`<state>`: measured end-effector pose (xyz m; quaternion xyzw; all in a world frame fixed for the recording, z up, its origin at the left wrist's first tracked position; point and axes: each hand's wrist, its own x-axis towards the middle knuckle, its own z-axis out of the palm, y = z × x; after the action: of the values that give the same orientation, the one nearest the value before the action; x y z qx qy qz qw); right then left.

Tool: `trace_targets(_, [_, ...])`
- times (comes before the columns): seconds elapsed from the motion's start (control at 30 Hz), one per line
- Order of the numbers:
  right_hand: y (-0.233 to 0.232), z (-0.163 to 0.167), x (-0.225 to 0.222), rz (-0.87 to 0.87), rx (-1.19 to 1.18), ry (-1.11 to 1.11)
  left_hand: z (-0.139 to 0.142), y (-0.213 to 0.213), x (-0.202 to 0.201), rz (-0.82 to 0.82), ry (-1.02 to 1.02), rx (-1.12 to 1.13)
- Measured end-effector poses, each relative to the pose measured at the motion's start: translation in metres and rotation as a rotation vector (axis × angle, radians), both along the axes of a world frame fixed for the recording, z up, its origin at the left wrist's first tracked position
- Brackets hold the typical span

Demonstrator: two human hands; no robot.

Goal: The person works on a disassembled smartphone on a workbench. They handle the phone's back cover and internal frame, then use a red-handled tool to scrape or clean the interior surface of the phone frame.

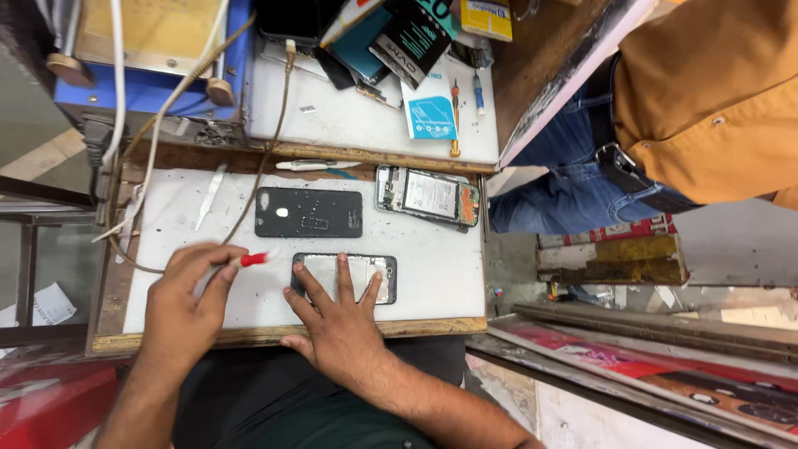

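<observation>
Fingers of your left hand [184,303] close around a red-handled tool [252,259], tip pointing toward 3 o'clock. Just beside it at 3 o'clock, your right hand [341,320] lies flat, fingers spread, pressing the phone frame [378,278] on the white board [432,274]. At 12 o'clock lies a black back cover [308,212]; at 1 o'clock, an opened phone [427,195].

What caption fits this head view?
Right hand pins an opened phone frame on the white bench; left hand holds a red-handled tool.
</observation>
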<state>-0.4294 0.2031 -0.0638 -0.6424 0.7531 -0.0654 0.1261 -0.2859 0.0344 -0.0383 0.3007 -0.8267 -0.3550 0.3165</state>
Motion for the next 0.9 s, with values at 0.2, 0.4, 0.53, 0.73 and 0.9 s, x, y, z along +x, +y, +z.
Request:
trace_targets(0.2, [-0.005, 0.001, -0.001, -0.005, -0.009, -0.012, -0.014, -0.014, -0.047, -0.061, 0.283, 0.365])
trace_targets(0.4, [-0.008, 0.003, -0.003, -0.003, -0.004, 0.008, -0.012, -0.037, -0.083, -0.077, 0.108, 0.147])
trace_targets(0.53, [-0.008, 0.003, -0.005, 0.005, 0.014, 0.001, -0.012, -0.038, -0.090, -0.080, 0.044, 0.094])
trace_targets(0.73, [-0.011, -0.004, -0.005, 0.013, 0.024, 0.009, -0.019, -0.036, -0.090, -0.073, 0.051, 0.077])
trace_targets(0.9, [-0.010, -0.007, -0.004, -0.001, 0.000, -0.024, -0.021, -0.034, -0.089, -0.095, 0.083, 0.169])
